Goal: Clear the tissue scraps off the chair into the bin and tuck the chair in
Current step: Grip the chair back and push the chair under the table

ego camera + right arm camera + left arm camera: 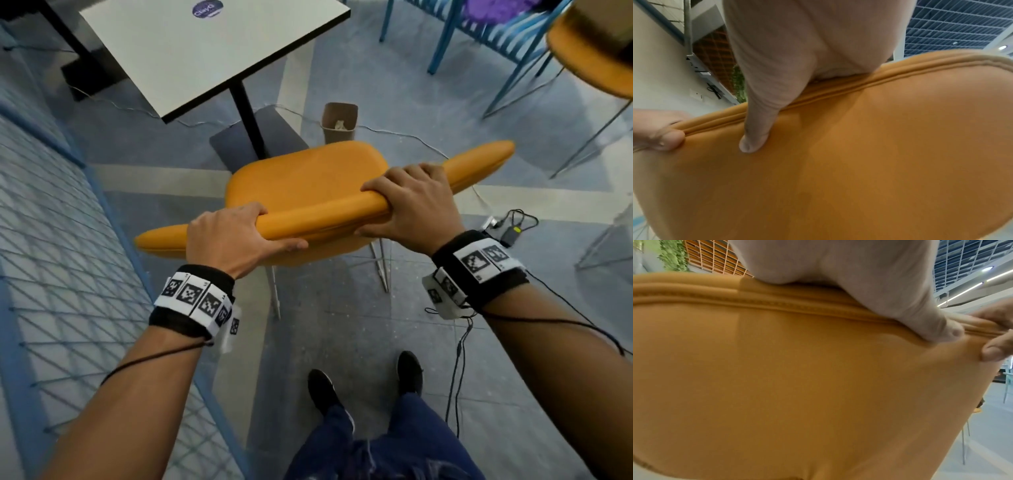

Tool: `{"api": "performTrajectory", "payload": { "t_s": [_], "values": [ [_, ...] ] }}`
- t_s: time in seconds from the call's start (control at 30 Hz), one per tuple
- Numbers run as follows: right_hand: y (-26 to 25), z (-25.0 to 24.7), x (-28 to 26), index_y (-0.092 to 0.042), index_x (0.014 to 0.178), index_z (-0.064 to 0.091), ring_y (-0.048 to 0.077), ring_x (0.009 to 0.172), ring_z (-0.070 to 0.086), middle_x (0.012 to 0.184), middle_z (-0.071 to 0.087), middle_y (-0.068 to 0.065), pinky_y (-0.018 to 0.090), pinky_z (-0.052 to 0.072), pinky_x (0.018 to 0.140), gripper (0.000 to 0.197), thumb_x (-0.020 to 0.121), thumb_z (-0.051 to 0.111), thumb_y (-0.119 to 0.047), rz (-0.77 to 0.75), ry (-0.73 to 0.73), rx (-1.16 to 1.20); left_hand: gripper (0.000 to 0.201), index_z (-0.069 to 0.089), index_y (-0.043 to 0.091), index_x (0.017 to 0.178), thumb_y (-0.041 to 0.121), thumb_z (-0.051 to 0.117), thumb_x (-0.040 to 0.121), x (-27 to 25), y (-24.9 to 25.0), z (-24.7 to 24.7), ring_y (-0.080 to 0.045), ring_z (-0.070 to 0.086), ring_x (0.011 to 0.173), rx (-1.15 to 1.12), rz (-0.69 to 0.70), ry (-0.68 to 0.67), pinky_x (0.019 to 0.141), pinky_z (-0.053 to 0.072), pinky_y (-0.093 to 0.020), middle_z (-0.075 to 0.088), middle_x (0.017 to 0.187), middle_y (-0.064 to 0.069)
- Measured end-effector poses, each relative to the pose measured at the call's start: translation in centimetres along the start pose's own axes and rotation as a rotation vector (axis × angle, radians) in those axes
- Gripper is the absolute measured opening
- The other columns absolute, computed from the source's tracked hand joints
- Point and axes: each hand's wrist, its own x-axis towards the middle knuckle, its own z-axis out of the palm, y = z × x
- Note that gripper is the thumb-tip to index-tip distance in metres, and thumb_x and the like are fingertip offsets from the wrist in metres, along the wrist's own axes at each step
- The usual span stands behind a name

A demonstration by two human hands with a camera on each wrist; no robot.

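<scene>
An orange upholstered chair (308,178) stands in front of me, its seat bare of scraps. My left hand (236,236) grips the top of the backrest on its left part, thumb along the rear face. My right hand (411,205) grips the same edge further right. The wrist views show the backrest's rear (797,378) (859,162) close up, with my left hand (849,288) and right hand (787,56) each laying a thumb on it. A small brown bin (339,122) with white tissue inside stands on the floor beyond the chair. The white table (205,51) stands ahead to the left.
The table's black post and flat base (253,137) sit just beyond the chair seat. Cables (404,135) run across the floor, with a charger (510,231) at right. Another orange chair (596,51) and blue frames stand at the far right. A blue mesh bench (51,274) runs along the left.
</scene>
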Motion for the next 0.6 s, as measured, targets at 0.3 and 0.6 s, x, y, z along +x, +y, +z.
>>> {"api": "performTrajectory", "payload": {
  "t_s": [0.3, 0.6],
  "values": [
    [2.2, -0.4, 2.0, -0.024, 0.098, 0.066, 0.026, 0.086, 0.059, 0.096, 0.067, 0.001, 0.041, 0.044, 0.075, 0.084, 0.057, 0.042, -0.093, -0.108, -0.076, -0.069, 0.089, 0.064, 0.027, 0.089, 0.102, 0.034, 0.052, -0.3, 1.7, 0.3, -0.022, 0.06, 0.061, 0.041, -0.105, 0.03, 0.061, 0.048, -0.032, 0.064, 0.066, 0.0],
    [7.7, -1.3, 2.7, -0.022, 0.09, 0.065, 0.022, 0.07, 0.058, 0.086, 0.065, -0.001, 0.031, 0.036, 0.058, 0.082, 0.057, 0.044, -0.094, -0.219, -0.117, -0.064, 0.085, 0.062, 0.028, 0.085, 0.101, 0.036, 0.052, -0.3, 7.9, 0.6, -0.024, 0.06, 0.06, 0.046, -0.224, 0.061, 0.059, 0.047, -0.031, 0.063, 0.064, 0.0]
  ]
}}
